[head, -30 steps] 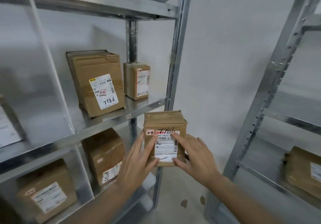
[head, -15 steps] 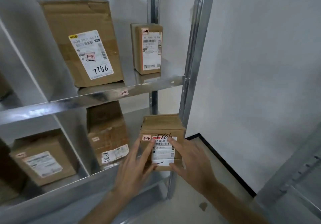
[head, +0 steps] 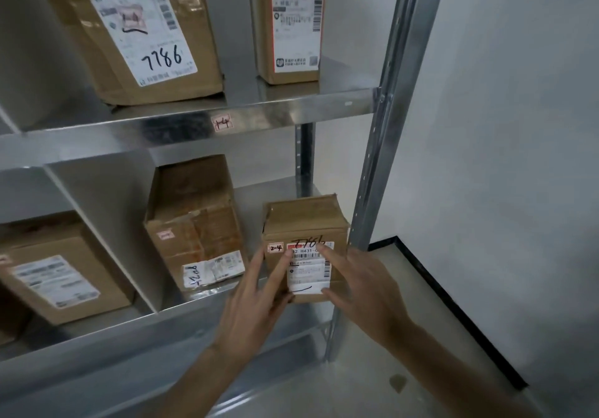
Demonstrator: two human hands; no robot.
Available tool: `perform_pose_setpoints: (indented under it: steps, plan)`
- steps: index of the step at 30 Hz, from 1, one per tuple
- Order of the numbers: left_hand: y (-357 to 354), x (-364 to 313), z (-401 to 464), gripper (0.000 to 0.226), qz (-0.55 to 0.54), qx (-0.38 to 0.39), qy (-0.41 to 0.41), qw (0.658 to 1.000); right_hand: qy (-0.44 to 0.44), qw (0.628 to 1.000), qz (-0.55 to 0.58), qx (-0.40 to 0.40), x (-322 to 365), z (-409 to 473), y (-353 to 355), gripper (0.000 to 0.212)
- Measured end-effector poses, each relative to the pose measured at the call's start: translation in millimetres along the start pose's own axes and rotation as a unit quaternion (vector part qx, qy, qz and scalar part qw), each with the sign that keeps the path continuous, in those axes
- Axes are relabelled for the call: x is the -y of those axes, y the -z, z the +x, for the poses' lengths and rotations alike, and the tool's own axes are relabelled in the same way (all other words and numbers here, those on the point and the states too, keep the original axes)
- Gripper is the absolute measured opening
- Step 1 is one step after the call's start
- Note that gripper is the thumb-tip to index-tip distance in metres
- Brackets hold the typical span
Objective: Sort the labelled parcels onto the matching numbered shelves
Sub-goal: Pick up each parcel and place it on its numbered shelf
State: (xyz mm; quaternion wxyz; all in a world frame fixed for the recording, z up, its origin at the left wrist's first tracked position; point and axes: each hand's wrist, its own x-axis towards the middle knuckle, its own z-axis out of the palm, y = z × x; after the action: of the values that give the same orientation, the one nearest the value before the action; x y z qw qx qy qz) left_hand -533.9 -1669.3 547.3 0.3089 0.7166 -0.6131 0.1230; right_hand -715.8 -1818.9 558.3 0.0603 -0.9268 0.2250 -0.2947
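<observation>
Both hands, left hand (head: 256, 301) and right hand (head: 363, 288), are pressing straightened fingers against the small parcel (head: 304, 223) tagged 2-4, sitting on the lower shelf (head: 181, 317) at five o'clock of the taped box (head: 194, 220)

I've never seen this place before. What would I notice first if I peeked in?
First you'd see two hands, the left hand and the right hand, with straight fingers on the front of a small brown parcel tagged 2-4, at the right end of the lower metal shelf. Above it, on the shelf marked 1-4, stands a big box with 7786 written on its label.
</observation>
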Motion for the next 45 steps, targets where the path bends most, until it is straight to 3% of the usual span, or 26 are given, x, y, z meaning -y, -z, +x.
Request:
perform_pose_setpoints:
  steps: [17,23,35,45]
  plan:
    - [-76.4,56.9,10.4,0.088,0.007,-0.023,-0.007,1.0,0.019,0.999,0.036,0.0,-52.0,26.3,-84.9,0.091]
    - [-89.8,66.1,13.4,0.072,0.024,-0.03,-0.01,0.999,0.034,0.997,0.071,0.008,-66.4,28.6,-99.6,0.088]
    - [-104.1,67.8,17.3,0.081,0.025,-0.007,0.002,1.0,0.048,0.996,0.071,-0.003,-84.7,25.9,-115.4,0.068]
    - [-110.9,78.5,32.0,0.077,0.023,0.003,0.024,0.999,0.071,0.995,0.07,-0.015,-85.5,48.8,-124.4,0.088]
